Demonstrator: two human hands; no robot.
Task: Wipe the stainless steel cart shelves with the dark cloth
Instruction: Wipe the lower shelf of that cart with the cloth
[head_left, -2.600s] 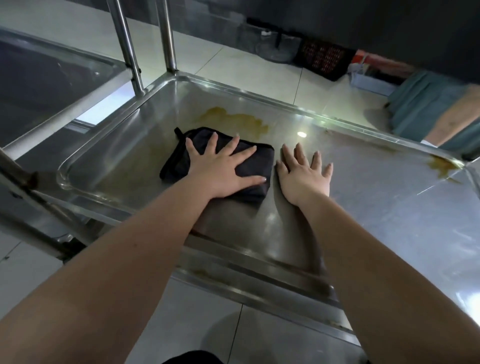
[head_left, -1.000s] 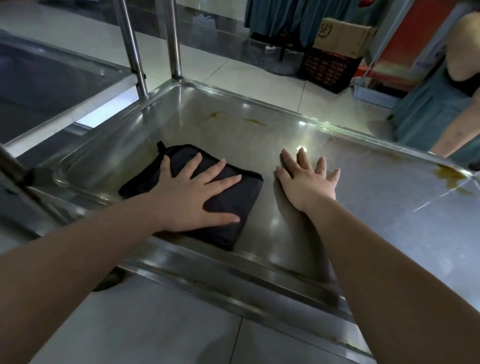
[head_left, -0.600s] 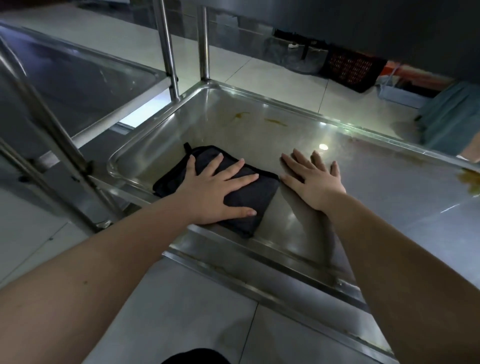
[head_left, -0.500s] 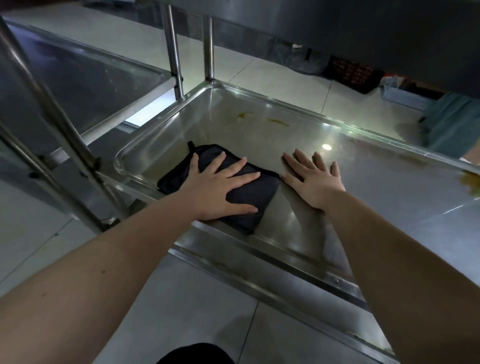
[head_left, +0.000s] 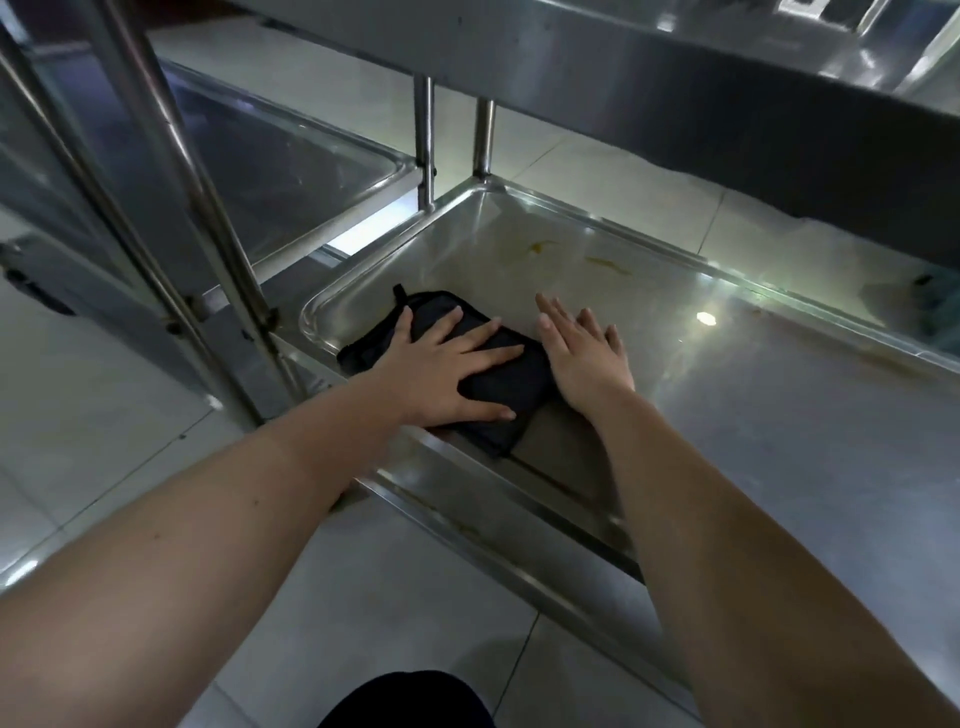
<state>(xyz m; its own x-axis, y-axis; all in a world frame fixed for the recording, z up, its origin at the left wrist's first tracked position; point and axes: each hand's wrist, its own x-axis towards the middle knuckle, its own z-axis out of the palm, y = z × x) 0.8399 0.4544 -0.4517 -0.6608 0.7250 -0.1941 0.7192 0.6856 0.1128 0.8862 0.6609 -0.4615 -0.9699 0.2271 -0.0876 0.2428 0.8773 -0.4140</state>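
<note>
A folded dark cloth (head_left: 506, 387) lies near the front left corner of the lower stainless steel cart shelf (head_left: 769, 415). My left hand (head_left: 447, 366) presses flat on the cloth with its fingers spread and straight. Right beside it, my right hand (head_left: 584, 348) rests flat on the bare steel, its edge touching the cloth's right side. Yellowish smears (head_left: 540, 248) mark the shelf toward its back left.
The cart's upper shelf (head_left: 675, 78) overhangs the back of the lower one. Upright steel posts (head_left: 426, 145) stand at the back left corner, and a second steel cart (head_left: 291, 171) with slanted posts (head_left: 171, 171) stands to the left. Tiled floor (head_left: 395, 597) lies below.
The cloth under my left hand has slid back toward the front left corner of the shelf. The big yellowish stain at the back left has shrunk to thin smears. My right hand stays beside the cloth.
</note>
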